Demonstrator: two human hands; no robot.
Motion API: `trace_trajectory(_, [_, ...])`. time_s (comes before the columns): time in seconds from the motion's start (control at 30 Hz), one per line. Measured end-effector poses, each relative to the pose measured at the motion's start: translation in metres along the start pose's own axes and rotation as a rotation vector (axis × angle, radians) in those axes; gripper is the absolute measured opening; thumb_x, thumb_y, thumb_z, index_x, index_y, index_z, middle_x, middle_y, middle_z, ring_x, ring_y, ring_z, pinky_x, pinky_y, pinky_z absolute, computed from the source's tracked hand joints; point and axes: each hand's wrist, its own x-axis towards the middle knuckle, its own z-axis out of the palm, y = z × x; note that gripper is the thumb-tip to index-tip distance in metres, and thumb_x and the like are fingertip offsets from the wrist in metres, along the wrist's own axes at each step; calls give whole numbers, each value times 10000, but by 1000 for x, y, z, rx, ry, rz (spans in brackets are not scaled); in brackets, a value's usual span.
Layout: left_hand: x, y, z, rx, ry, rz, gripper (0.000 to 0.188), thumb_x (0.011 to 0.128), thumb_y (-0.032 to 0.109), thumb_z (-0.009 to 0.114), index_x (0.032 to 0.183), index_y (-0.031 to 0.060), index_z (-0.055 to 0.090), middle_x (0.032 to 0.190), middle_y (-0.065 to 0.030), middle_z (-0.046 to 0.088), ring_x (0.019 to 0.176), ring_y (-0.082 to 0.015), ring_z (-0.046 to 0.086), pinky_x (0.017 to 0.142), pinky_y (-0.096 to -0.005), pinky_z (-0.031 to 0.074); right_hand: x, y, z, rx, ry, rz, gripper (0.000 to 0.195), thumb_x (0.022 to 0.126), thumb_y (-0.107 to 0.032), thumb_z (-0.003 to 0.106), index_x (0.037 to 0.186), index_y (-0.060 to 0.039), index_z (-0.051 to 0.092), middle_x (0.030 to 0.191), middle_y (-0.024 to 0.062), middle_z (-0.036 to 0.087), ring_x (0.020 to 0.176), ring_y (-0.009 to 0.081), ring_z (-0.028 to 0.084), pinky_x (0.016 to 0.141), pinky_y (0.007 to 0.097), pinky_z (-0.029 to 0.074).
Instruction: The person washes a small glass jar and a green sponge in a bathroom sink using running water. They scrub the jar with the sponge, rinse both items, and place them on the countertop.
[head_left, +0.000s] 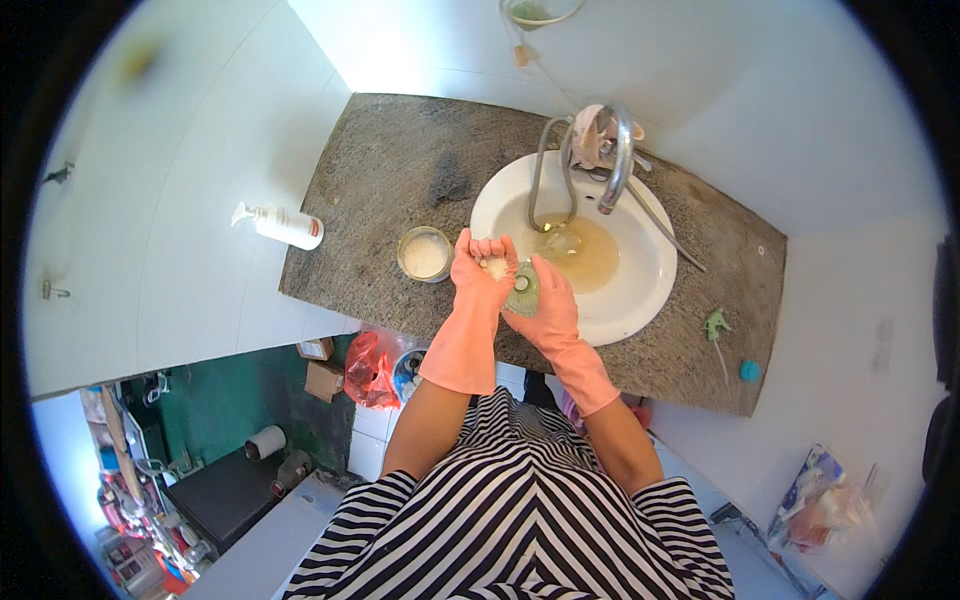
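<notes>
My left hand, in a pink rubber glove, is turned palm up with curled fingers. A small heap of off-white granules lies in its palm. In my right hand, gloved the same, is a round pale-green ribbed lid-like piece with a light spot at its centre. Both hands are close together over the front left rim of a white washbasin. Cloudy yellowish-brown water stands in the basin. Left of my left hand, an open round container holds similar pale granules.
A chrome faucet arches over the basin, with a cloth behind it and a grey hose dipping into the water. On the stone counter are a white pump bottle, a green spray trigger and a blue cap.
</notes>
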Motion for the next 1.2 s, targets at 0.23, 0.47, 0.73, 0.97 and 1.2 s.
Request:
trace_trajectory(0.23, [6,-25,8,122,29,49,547,1081,328,470,590,177,281,530,35,276,491,-161,335,651,-337,543,5,11,-15,6,34,-13,957,621,-256,903,1420,33,462,1378,249,558,1271,420,539,1064,477,453])
trace_trajectory(0.47, [3,-31,12,522,-37,200,607,1069,453,452,590,196,181,532,25,187,526,-178,268,696,-356,390,15,9,-27,44,5,-46,941,640,-267,889,1429,6,456,1370,241,548,1259,422,534,1054,472,454])
trace_trajectory(0.73, [-7,-35,20,505,-273,277,668,1065,518,469,543,182,222,471,-1,226,425,-182,201,504,-347,235,24,3,-36,2,4,-89,933,643,-265,883,1435,-13,460,1378,236,541,1241,416,543,1055,469,455])
trace_trajectory(0.97, [-21,-33,28,548,-362,354,686,1041,621,439,554,145,357,440,-21,298,381,-179,225,434,-338,219,30,-9,-43,16,20,-164,951,637,-270,886,1449,-26,455,1370,223,540,1254,406,531,1058,464,451])
trace_trajectory(1.2, [-42,-31,40,708,-214,460,657,1034,637,439,672,93,500,459,-36,353,397,-172,255,461,-335,301,33,-23,-46,5,10,-190,961,632,-268,884,1457,-32,451,1360,211,543,1260,394,527,1059,461,449])
